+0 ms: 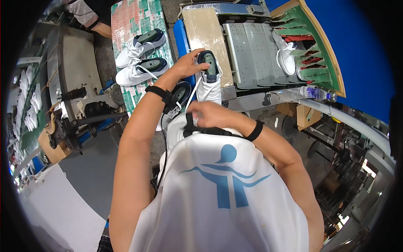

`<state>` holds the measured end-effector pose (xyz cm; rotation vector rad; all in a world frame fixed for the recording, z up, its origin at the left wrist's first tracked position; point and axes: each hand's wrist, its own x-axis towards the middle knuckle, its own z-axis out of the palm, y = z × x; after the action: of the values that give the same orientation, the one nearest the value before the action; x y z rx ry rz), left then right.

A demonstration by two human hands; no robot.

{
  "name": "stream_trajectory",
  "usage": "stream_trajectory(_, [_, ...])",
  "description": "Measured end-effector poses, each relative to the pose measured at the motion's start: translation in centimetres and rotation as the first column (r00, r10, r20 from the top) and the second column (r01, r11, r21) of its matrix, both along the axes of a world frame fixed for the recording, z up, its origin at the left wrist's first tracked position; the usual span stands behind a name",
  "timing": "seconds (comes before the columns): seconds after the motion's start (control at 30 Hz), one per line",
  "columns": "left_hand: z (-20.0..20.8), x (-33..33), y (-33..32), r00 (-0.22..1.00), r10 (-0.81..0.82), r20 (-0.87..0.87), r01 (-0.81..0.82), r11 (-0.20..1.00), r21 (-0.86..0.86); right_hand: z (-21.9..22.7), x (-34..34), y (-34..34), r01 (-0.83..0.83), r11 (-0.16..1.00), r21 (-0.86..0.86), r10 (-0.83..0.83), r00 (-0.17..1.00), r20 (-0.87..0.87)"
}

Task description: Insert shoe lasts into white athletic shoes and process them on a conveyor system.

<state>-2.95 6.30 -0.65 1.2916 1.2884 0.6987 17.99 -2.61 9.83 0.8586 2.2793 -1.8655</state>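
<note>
A white sneaker (208,90) with a dark lining and a grey-green insert in its opening lies in front of me, its toe towards me. My left hand (187,66) grips its heel collar, thumb over the opening and fingers round the back. From the sneaker a white shoelace (192,93) runs taut down to my right hand (205,114), which is closed close to my chest and slightly blurred. Another white sneaker (181,93) with a dark lining sits left of the first, partly hidden by my left wrist.
Two white sneakers (142,71) rest on a green-and-white wrapped board (138,19) at left. A tan padded board (203,29) adjoins a grey slatted conveyor (254,54). It leads to a wood-framed opening with green strips (310,71), where white shoes (286,59) stand. A plastic bottle (321,93) lies nearby.
</note>
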Motion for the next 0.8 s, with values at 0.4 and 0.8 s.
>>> stream_trajectory(0.4, [1.1,3.8,0.3,0.974,0.128,-0.186,-0.153,0.98,-0.129,-0.7,7.3,2.4,0.158,0.666,0.729,-0.256,0.966,0.025])
stream_trajectory(0.8, [-1.0,5.7,0.4,0.924,0.206,-0.322,-0.239,0.969,-0.066,-2.3,7.7,1.8,0.398,0.683,0.612,-0.406,0.904,-0.133])
